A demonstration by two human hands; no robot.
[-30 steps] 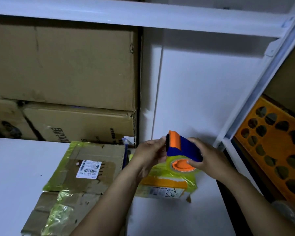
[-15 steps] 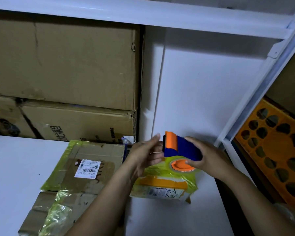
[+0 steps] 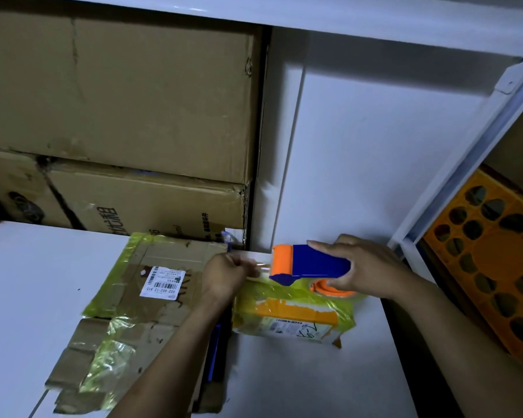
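Observation:
My right hand [image 3: 366, 267] grips a blue tape dispenser [image 3: 311, 263] with an orange roller at its front and an orange hub below. It hovers just above a small parcel [image 3: 293, 312] wrapped in yellow-green tape with an orange band and a label, lying on the white table [image 3: 27, 282]. My left hand [image 3: 227, 273] pinches the clear tape end [image 3: 261, 267] stretched out from the dispenser's mouth, over the parcel's left end.
Flattened cardboard [image 3: 139, 297] with yellow-green tape and a barcode label lies at left on the table. Stacked cardboard boxes [image 3: 118, 101] stand behind it under a white shelf [image 3: 284, 10]. An orange perforated crate [image 3: 489, 257] stands at the right, beyond a white frame post.
My left hand has closed on the tape end and drawn it leftward. The dispenser has turned level, its roller end pointing left.

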